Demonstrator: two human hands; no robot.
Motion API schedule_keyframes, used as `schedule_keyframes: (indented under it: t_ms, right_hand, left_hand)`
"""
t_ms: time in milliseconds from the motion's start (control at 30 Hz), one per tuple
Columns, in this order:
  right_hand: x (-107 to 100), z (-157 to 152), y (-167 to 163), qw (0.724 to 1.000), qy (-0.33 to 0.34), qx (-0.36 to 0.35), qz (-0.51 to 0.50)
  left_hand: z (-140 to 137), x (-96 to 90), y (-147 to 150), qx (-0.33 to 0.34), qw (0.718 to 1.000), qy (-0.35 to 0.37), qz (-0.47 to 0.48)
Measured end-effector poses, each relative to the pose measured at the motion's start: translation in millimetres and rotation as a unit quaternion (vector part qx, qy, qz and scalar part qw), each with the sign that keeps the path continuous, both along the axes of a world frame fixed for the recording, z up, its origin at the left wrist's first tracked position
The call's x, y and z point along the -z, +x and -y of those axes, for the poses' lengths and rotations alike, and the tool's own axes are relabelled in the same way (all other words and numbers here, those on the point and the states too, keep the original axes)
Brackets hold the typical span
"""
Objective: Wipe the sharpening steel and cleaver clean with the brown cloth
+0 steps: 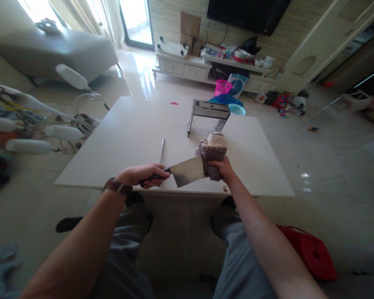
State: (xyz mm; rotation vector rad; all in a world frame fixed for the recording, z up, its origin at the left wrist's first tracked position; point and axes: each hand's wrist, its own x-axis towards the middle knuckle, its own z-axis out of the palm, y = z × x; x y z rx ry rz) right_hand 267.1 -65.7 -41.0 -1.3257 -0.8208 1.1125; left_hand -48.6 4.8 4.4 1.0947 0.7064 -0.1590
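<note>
My left hand (pixel 146 175) is closed round the dark handle of a cleaver (pixel 188 171), whose broad blade points to the right. Bunched in my right hand (pixel 222 168) is a brown and cream cloth (pixel 214 153), pressed against the far end of the blade. Both hands are over the front edge of a white table (pixel 137 137). Beyond the cleaver lies a thin metal rod-like tool (pixel 162 150), partly hidden behind my left hand. A knife-block-like metal frame with clear sides (pixel 209 116) stands behind the cloth.
A small red piece (pixel 173 103) lies near the table's far edge, and a tiny yellowish bit (pixel 225 188) by the front edge. White lamp-like arms (pixel 65 133) stand at the left. On the floor are a pink basket (pixel 223 87) and a red bag (pixel 311 253).
</note>
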Motion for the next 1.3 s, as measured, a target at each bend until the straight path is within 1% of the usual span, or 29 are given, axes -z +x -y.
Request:
schedule_keyframes:
  t_ms: [100, 267, 500, 800, 967, 1167, 1300]
  right_hand:
    - [2, -2, 0, 1.000, 0.007, 0.017, 0.015]
    - [-1, -2, 0, 1.000, 0.005, 0.003, 0.028]
    - [-9, -1, 0, 0.993, 0.046, 0.022, 0.102]
    - [-15, 5, 1, 0.988, 0.087, 0.031, 0.123]
    - [-18, 9, 1, 0.987, 0.086, 0.031, 0.134]
    - [-25, 13, -2, 0.988, 0.080, 0.053, 0.124]
    - [-24, 13, 1, 0.988, 0.069, 0.037, 0.131]
  left_hand:
    - [0, -0.9, 0, 0.001, 1.000, -0.002, 0.006]
    - [0, -1.2, 1, -0.005, 1.000, -0.008, -0.003]
    - [0, 0.3, -1, 0.000, 1.000, -0.013, 0.014]
    - [1, -1.1, -2, -0.008, 0.999, -0.039, 0.020]
    - [1, -1.4, 0, 0.001, 0.998, -0.045, 0.033]
    - [0, -0.8, 0, 0.012, 0.998, -0.051, 0.039]
    - [1, -1.8, 1, 0.011, 0.998, -0.055, 0.028]
